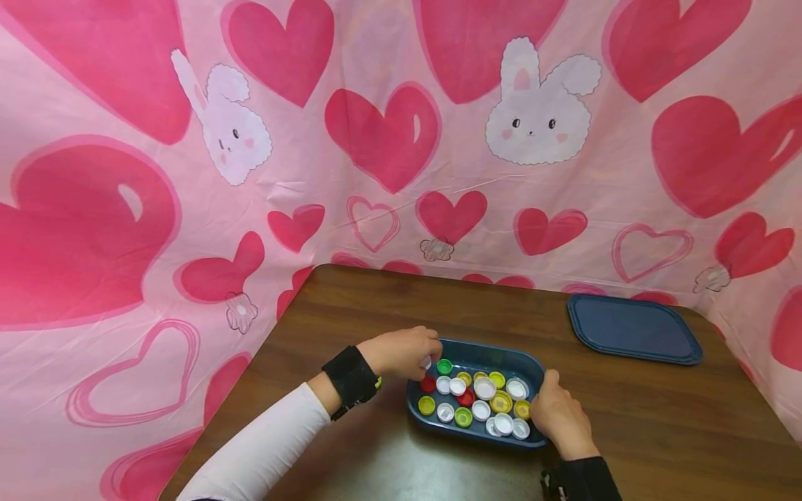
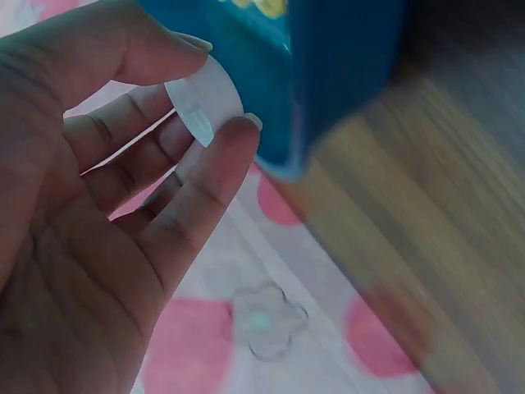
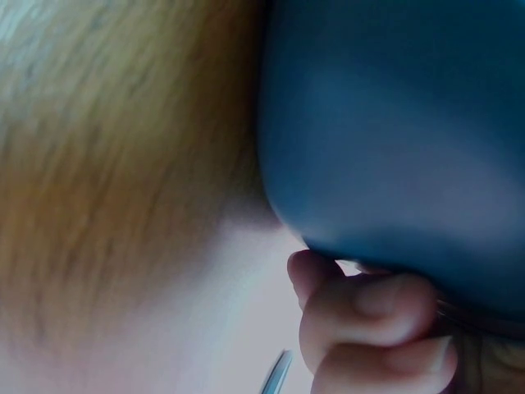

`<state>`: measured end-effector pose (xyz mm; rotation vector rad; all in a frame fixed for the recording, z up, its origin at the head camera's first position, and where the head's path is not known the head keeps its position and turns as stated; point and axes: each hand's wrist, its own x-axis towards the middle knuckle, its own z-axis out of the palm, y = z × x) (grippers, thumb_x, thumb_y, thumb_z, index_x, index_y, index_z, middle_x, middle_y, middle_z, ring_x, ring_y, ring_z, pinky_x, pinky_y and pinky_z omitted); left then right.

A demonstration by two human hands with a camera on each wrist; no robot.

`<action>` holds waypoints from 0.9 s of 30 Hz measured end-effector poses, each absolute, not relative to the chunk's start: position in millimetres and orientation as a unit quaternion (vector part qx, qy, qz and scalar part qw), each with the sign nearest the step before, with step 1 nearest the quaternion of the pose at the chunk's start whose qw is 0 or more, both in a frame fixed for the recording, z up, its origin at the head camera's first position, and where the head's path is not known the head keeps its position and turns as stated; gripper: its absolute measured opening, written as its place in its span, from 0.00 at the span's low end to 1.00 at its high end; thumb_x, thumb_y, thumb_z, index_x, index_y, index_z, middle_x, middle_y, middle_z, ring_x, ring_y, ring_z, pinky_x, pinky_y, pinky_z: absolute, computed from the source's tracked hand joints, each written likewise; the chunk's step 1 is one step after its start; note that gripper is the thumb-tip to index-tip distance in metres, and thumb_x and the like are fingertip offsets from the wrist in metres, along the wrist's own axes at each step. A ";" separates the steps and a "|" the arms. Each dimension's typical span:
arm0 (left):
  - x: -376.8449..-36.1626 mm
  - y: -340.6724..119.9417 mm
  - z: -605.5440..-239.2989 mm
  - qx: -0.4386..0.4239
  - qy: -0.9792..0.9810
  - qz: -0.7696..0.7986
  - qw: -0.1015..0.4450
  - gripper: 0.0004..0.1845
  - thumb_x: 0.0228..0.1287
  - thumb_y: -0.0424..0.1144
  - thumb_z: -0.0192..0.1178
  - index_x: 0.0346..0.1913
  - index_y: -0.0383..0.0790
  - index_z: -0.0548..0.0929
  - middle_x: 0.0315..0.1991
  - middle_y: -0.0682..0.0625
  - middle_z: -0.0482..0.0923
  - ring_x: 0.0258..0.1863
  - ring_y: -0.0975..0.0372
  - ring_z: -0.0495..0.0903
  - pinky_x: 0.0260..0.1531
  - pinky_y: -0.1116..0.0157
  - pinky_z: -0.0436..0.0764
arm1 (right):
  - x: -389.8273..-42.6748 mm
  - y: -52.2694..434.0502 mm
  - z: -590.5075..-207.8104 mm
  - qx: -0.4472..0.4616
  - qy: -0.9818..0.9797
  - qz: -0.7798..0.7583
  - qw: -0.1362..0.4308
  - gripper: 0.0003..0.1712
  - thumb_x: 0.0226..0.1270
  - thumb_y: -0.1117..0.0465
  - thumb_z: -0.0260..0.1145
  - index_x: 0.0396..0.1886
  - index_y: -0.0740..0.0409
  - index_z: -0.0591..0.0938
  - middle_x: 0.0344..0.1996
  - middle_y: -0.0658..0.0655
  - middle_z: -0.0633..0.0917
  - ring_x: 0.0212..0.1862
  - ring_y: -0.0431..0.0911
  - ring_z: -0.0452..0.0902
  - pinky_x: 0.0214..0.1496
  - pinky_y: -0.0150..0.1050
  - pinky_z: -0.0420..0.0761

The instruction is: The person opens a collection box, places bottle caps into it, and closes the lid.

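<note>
A white bottle cap is pinched between the thumb and a finger of my left hand, at the left end of a dark blue plastic container. My right hand grips the container's right end; in the right wrist view its fingers curl at the blue edge. Inside lie several caps in mixed colours, among them a green cap, a red cap, a yellow cap and a larger white cap. Some overlap. The right thumb is hidden in the right wrist view.
A flat dark blue lid or tray lies at the back right of the brown wooden table. Behind the table and along its sides hangs a pink cloth with hearts and rabbits.
</note>
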<state>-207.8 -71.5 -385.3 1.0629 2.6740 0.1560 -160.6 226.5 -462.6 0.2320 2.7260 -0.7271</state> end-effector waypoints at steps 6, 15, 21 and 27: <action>-204.9 -42.6 -392.7 0.408 0.901 0.011 0.145 0.15 0.61 0.41 0.72 0.50 0.47 0.85 0.44 0.56 0.78 0.45 0.65 0.73 0.45 0.73 0.79 | -162.1 226.0 -462.7 0.085 0.950 -0.254 0.159 0.23 0.70 0.65 0.53 0.59 0.72 0.59 0.41 0.74 0.79 0.36 0.61 0.76 0.36 0.54 0.77; -192.7 -1.4 -399.9 0.487 0.856 -0.070 0.163 0.18 0.58 0.42 0.75 0.52 0.50 0.87 0.45 0.57 0.80 0.44 0.67 0.73 0.47 0.74 0.76 | -161.7 225.2 -463.4 0.089 0.950 -0.254 0.158 0.23 0.69 0.65 0.54 0.58 0.72 0.59 0.41 0.75 0.79 0.35 0.61 0.76 0.37 0.55 0.77; -185.6 11.4 -400.1 0.515 0.834 -0.081 0.181 0.08 0.59 0.39 0.74 0.40 0.50 0.86 0.38 0.59 0.76 0.37 0.68 0.73 0.36 0.76 0.73 | -160.3 226.0 -463.5 0.085 0.950 -0.256 0.156 0.23 0.69 0.65 0.54 0.58 0.72 0.59 0.39 0.74 0.79 0.34 0.60 0.76 0.35 0.53 0.77; -185.1 15.0 -403.2 0.517 0.829 -0.098 0.188 0.07 0.60 0.36 0.72 0.38 0.49 0.85 0.36 0.59 0.74 0.35 0.68 0.72 0.30 0.76 0.71 | -159.9 226.8 -462.8 0.083 0.952 -0.254 0.151 0.23 0.69 0.65 0.53 0.57 0.72 0.60 0.39 0.74 0.80 0.34 0.60 0.77 0.35 0.55 0.77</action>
